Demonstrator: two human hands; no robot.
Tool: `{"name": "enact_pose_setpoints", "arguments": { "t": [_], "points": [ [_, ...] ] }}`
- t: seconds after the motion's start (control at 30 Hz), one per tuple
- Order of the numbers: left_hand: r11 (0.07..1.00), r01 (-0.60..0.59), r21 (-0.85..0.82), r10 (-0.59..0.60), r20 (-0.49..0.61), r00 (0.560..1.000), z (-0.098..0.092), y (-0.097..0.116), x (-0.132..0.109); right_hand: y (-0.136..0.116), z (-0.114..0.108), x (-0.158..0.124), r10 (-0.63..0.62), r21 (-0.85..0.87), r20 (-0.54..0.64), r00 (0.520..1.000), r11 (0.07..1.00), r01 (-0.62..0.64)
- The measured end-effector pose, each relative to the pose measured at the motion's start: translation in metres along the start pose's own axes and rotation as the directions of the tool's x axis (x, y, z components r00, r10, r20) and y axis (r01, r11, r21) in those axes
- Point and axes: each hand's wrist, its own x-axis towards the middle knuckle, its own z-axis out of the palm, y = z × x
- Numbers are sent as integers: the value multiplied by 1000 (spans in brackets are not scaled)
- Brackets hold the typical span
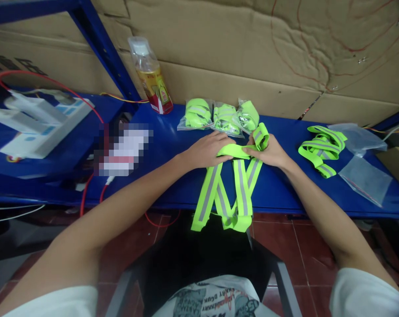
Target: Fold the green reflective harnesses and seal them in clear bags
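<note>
Both of my hands grip one neon-yellow reflective strap (241,182) with a grey stripe down its middle. My left hand (210,150) is closed on the strap's left part, the fingers partly hiding it. My right hand (267,149) pinches the right part, where a short loop stands up above the thumb. Between the hands a plain yellow stretch runs across, and several lengths dangle over the table's front edge. Just behind my hands lie three clear bags of rolled yellow straps: a left bag (198,113), a middle bag (226,118) and a right bag (248,115).
Another loose reflective strap (323,147) lies right on the blue table (173,176), beside flat clear bags (366,178). A drink bottle (152,79) stands at the back. Left are a white power strip (50,127), red cables and a blurred-out item (125,152). Cardboard (225,48) lines the back.
</note>
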Motion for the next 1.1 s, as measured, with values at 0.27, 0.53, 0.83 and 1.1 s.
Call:
{"name": "enact_pose_setpoints", "arguments": {
  "t": [0.27,0.53,0.83,1.1],
  "points": [
    [1000,-28,12,28,-15,1000,1,-1,-1,-10,2,-3,-113,-197,10,994,974,112],
    [998,-10,-55,3,-114,993,-5,9,-1,-5,3,-2,-228,-315,98,969,916,248],
    [964,164,-209,-219,-280,935,8,26,14,-7,14,-1,-223,-393,106,969,886,247],
    [999,9,-46,-20,-232,973,-13,8,7,-12,7,0,-252,-377,154,956,879,292]
  ]
}}
